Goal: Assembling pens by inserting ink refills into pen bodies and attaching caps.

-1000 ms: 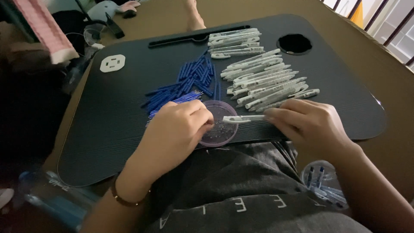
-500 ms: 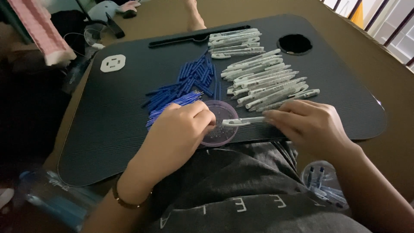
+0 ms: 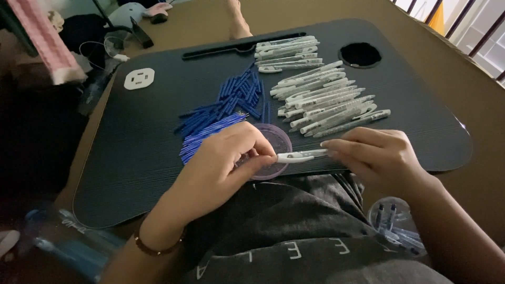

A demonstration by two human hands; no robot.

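Pen barrel (image 3: 302,155): right hand (image 3: 379,155) pinches it; left hand (image 3: 223,165), now withdrawn from lid (image 3: 273,142), pinches its near-left tip.

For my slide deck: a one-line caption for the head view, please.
Two hands, left hand and right hand, hold a white pen barrel over a dark lap tray of pen parts.

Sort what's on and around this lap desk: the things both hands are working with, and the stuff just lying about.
In use:
white pen barrel, held by right hand and left hand
clear round dish
blue refills
finished white pens

Lying about:
white socket plate
pink item
tub of pens
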